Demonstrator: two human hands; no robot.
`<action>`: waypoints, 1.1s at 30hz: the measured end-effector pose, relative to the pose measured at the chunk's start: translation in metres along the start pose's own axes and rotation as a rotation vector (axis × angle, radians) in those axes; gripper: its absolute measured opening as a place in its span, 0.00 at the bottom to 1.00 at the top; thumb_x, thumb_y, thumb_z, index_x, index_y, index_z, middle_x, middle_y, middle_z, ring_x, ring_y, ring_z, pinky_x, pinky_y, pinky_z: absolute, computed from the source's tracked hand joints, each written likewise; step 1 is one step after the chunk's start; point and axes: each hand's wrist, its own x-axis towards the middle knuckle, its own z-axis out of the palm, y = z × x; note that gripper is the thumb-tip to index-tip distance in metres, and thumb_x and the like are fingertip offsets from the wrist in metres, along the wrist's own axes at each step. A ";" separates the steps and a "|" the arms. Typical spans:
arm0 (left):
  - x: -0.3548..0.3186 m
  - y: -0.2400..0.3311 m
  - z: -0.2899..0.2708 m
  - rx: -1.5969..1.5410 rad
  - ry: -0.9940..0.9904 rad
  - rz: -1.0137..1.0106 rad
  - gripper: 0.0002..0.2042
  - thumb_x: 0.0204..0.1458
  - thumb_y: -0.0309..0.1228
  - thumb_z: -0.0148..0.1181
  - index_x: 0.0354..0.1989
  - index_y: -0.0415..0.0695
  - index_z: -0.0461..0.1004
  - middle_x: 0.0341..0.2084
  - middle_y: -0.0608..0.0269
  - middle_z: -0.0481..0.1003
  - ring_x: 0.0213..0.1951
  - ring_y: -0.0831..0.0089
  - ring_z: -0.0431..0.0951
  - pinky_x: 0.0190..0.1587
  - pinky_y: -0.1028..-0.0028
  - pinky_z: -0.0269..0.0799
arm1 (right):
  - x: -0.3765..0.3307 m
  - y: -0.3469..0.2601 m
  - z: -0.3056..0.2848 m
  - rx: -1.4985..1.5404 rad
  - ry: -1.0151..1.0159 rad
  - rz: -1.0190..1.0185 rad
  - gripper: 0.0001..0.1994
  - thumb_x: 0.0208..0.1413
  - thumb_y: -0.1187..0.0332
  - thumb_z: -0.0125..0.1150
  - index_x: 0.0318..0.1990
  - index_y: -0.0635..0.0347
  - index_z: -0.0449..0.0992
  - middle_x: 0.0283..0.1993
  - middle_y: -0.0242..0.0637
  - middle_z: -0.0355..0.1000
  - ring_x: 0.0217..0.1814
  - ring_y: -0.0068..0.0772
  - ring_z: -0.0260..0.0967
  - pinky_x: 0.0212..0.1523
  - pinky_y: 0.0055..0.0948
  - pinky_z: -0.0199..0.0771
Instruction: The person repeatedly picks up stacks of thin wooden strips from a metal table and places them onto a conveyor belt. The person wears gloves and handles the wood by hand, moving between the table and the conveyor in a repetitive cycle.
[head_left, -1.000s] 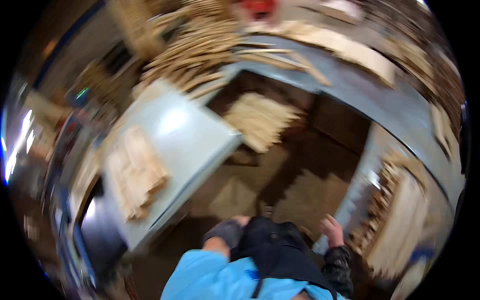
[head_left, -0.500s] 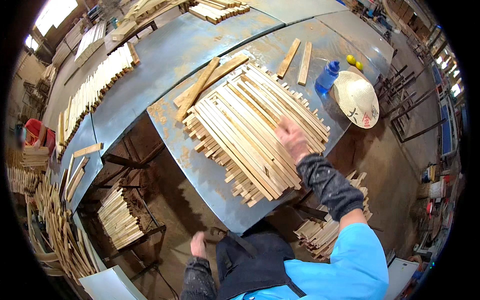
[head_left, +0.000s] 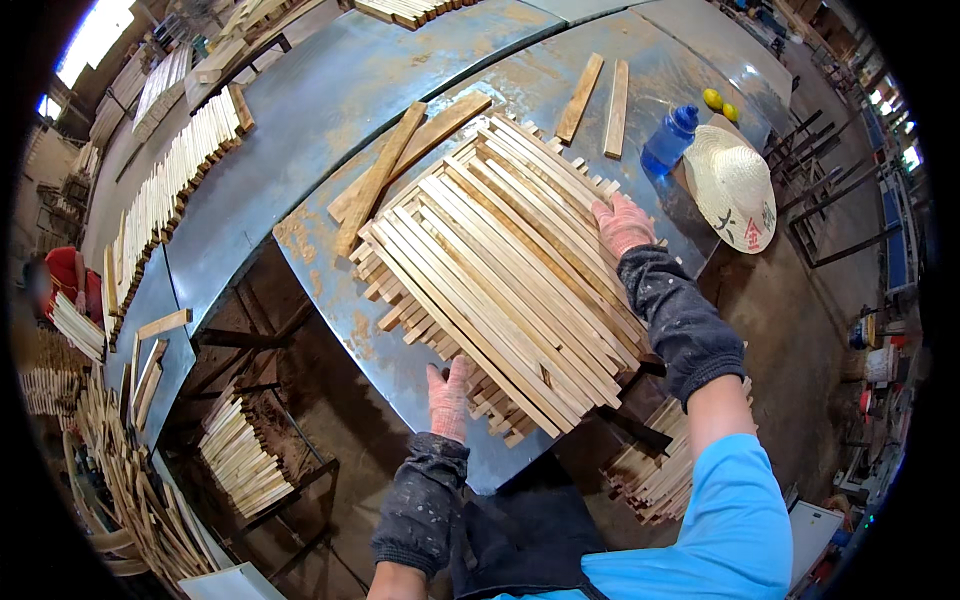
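Note:
A broad stack of pale wooden strips lies in crossed layers on the blue-grey metal table. Its top strips run side by side from far left to near right, some of them browner. My right hand, in a pink glove, rests on the stack's right edge with its fingers spread. At the near left edge, my left hand, gloved the same way, is up against the strip ends with thumb and fingers apart. Dark sleeve covers reach over both forearms.
Two loose boards cross left of the stack; two more lie beyond it. A blue bottle, straw hat and yellow fruits sit at right. Strip piles stand below. A person in red is far left.
My left hand has come up from beside my body to the stack's left edge. My right hand has moved from over the top strips to the right edge.

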 end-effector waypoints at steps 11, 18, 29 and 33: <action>0.000 0.007 0.011 -0.135 -0.060 0.065 0.45 0.65 0.50 0.68 0.80 0.37 0.51 0.66 0.52 0.71 0.64 0.62 0.74 0.63 0.66 0.73 | 0.003 0.016 -0.016 0.063 -0.113 -0.187 0.33 0.71 0.39 0.48 0.61 0.60 0.80 0.63 0.57 0.77 0.68 0.61 0.72 0.69 0.48 0.69; 0.001 0.027 -0.002 -0.061 -0.055 -0.032 0.35 0.64 0.54 0.67 0.72 0.46 0.66 0.48 0.71 0.75 0.38 0.80 0.67 0.41 0.74 0.67 | 0.044 0.044 -0.013 0.673 -0.098 -0.186 0.21 0.74 0.51 0.51 0.59 0.57 0.79 0.55 0.56 0.80 0.56 0.58 0.77 0.60 0.47 0.74; 0.017 0.020 0.003 -0.089 -0.113 -0.053 0.38 0.64 0.59 0.65 0.72 0.45 0.64 0.61 0.60 0.76 0.58 0.67 0.79 0.54 0.63 0.82 | -0.016 0.000 -0.024 0.072 -0.038 -0.161 0.31 0.75 0.39 0.47 0.58 0.60 0.81 0.61 0.51 0.80 0.67 0.55 0.74 0.68 0.47 0.70; 0.010 0.021 -0.001 -0.177 -0.120 -0.011 0.44 0.63 0.64 0.62 0.76 0.44 0.62 0.67 0.57 0.72 0.63 0.60 0.76 0.63 0.59 0.77 | -0.063 0.013 -0.031 0.359 -0.257 -0.081 0.31 0.74 0.39 0.50 0.63 0.59 0.80 0.63 0.51 0.80 0.69 0.51 0.74 0.70 0.45 0.70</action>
